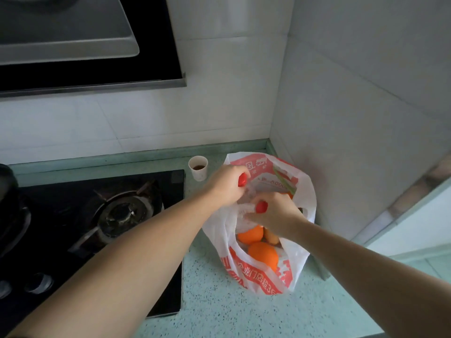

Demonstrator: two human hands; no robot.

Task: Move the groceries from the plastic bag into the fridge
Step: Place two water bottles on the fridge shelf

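Note:
A white and red plastic bag (pixel 290 276) stands open on the green speckled counter (pixel 219 311) in the corner. Inside it lie two oranges (pixel 263 256) and a carrot end (pixel 272 236). My left hand (pixel 227 184) is closed around a clear bottle with a red cap (pixel 242 179) at the bag's mouth. My right hand (pixel 273 213) grips a second clear bottle with a red cap (pixel 261 207) just below it. Both bottle bodies are mostly hidden by my fingers and the bag. No fridge is in view.
A small paper cup (pixel 198 168) with dark liquid stands just left of the bag. A black gas hob (pixel 97 228) fills the left side, under a range hood (pixel 73 45). Tiled walls (pixel 341 118) close in behind and to the right.

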